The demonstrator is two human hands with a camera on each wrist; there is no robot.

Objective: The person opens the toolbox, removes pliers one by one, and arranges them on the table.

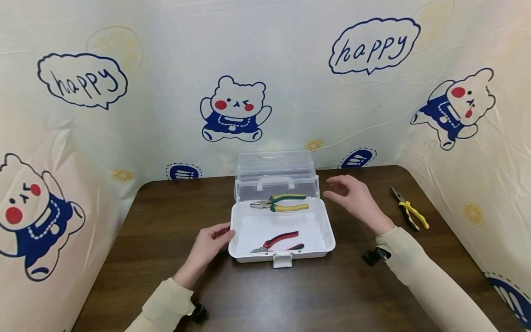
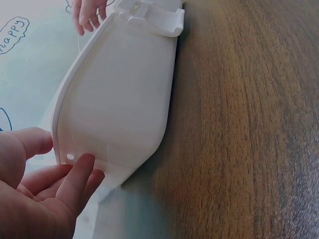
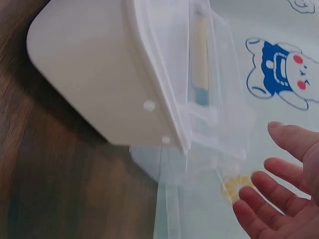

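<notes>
A white toolbox point(image 1: 286, 226) with its clear lid point(image 1: 275, 161) raised stands on the table. My left hand point(image 1: 210, 244) pinches its left rim, thumb at the edge and fingers against the outer wall, as the left wrist view shows. Inside, combination pliers point(image 1: 290, 208) with green and yellow handles lie toward the back. Red-and-black-handled pliers point(image 1: 282, 238) lie near the front, partly hidden by the front wall. My right hand point(image 1: 356, 198) hovers past the box's back right corner, fingers loosely bent and holding nothing; its palm point(image 3: 299, 199) shows in the right wrist view.
Needle-nose pliers point(image 1: 408, 210) with yellow and black handles lie on the table's right side. The box's front latch point(image 1: 282, 262) hangs down. A printed curtain point(image 1: 290, 106) hangs behind the brown wooden table point(image 1: 290, 299).
</notes>
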